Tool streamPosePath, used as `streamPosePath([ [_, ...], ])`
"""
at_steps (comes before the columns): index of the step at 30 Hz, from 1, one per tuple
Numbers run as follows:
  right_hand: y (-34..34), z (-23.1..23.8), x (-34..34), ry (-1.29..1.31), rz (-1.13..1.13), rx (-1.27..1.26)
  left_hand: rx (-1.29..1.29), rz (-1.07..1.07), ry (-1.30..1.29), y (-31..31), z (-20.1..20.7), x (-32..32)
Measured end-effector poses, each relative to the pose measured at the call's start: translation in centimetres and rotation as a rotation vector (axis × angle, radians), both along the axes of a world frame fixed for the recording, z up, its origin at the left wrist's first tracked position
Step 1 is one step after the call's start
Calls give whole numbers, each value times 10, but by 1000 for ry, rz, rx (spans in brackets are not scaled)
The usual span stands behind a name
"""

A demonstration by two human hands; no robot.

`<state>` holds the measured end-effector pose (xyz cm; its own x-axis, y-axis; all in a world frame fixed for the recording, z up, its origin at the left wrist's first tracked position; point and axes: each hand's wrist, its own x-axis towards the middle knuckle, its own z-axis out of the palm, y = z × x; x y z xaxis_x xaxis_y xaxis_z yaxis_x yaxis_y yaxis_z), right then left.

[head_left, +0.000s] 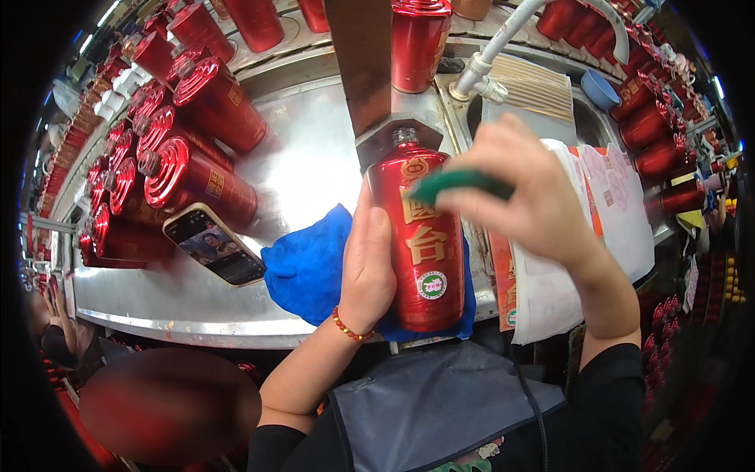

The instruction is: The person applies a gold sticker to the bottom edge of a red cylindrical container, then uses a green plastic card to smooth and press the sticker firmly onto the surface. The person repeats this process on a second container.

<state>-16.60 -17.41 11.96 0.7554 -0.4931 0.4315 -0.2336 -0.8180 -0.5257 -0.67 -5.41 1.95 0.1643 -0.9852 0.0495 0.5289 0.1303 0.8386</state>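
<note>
A glossy red bottle [413, 259] with gold raised characters and a round green-and-white sticker stands in front of me, its glass screw neck bare. My left hand [368, 271], a beaded bracelet at its wrist, clasps the bottle's left side. Held over the bottle's upper right face is a smooth dark green object [464, 186], gripped in my right hand [531, 193]. Motion blurs it, so its exact kind and whether it touches the bottle are unclear. Bunched beneath and beside the bottle lies a blue cloth [308, 256].
A phone [214, 245] leans against several red bottles [204, 177] on the left of the metal counter [303, 149]. Behind my bottle rises a brown post [358, 71]. To the right are a white faucet [503, 43], a stack of paper sheets [550, 283] and a blue bowl [600, 90].
</note>
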Motion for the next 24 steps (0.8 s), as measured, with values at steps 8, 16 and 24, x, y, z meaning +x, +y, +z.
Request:
streamPosePath([
  [8,-7,15,10,87,-30,-101,-30,13,-44,-1,1,-4],
  [16,-23,26,12,113,-98,-306,-50,15,-111,-3,-3,0],
  [24,90,0,-19,204,220,-187,49,155,-167,-4,-12,-2],
])
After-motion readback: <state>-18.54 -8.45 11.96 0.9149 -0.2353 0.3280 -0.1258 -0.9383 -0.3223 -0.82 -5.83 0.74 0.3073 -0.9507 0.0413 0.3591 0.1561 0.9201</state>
